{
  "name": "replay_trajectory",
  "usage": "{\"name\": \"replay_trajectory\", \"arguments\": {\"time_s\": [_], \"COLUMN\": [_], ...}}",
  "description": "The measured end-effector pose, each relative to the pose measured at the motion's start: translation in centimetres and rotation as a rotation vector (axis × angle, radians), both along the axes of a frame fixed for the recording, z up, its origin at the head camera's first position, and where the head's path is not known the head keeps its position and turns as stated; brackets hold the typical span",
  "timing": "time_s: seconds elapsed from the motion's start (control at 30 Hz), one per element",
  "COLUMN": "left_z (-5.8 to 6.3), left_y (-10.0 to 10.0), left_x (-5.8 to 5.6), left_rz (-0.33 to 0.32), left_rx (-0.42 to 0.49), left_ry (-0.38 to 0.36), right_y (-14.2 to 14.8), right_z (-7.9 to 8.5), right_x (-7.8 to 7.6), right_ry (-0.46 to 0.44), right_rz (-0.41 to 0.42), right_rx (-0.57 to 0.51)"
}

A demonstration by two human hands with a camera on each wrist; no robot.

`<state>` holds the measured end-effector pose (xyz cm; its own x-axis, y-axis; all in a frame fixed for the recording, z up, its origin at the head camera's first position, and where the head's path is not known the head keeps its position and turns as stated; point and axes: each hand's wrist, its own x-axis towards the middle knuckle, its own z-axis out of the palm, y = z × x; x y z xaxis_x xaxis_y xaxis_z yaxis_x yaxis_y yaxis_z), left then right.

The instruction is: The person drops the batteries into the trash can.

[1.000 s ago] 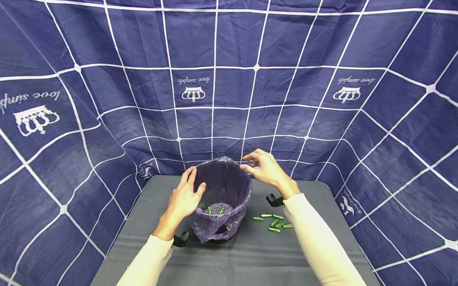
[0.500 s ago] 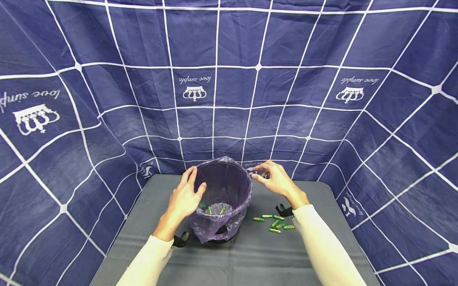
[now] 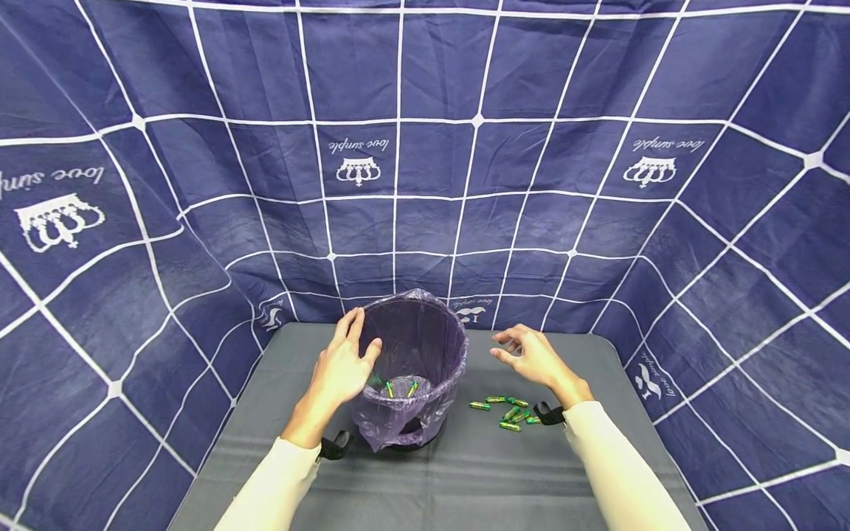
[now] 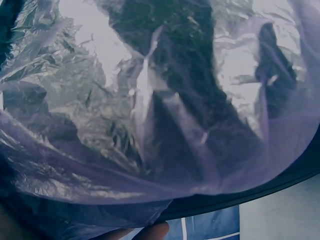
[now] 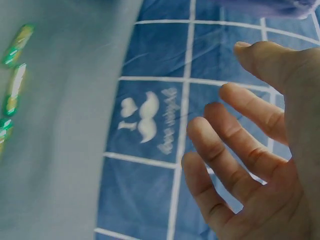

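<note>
Centrally, a small bin (image 3: 415, 369) lined with a purple bag (image 3: 398, 424) stands on the grey bench (image 3: 465, 479). The left hand (image 3: 341, 369) rests on the bin's near-left rim, thumb hooked over the edge into the opening and fingers laid up along the outside, so this grip closes on the lined rim. From the left wrist view the crinkled bag film (image 4: 150, 110) fills nearly the whole frame, with one fingertip (image 4: 152, 231) just showing below it. Inside the bin, below the thumb, lie a few green batteries (image 3: 398, 388). The right hand (image 3: 534, 360) hovers apart from the bin, to the right of its rim, fingers spread and loosely bent, holding nothing; the right wrist view shows the same spread fingers (image 5: 235, 150) against the blue checked cloth (image 5: 165, 65). Below and just beside this hand, loose batteries (image 3: 508, 413) lie scattered on the bench.
</note>
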<state>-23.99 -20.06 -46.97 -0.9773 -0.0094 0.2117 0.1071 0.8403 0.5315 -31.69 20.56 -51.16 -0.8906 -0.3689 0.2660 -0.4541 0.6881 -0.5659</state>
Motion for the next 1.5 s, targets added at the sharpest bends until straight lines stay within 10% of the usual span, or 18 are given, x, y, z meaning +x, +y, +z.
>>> {"name": "replay_trajectory", "arguments": {"time_s": [0.83, 1.5], "left_z": [0.2, -0.1], "left_y": [0.0, -0.1], "left_x": [-0.2, -0.3], "left_rz": [0.008, 0.013], "left_rx": [0.013, 0.018], "left_ry": [-0.017, -0.008], "right_y": [7.4, 8.5], "right_z": [-9.1, -13.4], "right_x": [2.9, 4.4], "right_ry": [-0.203, -0.283], "right_rz": [-0.095, -0.119], "right_rx": [0.024, -0.010]}}
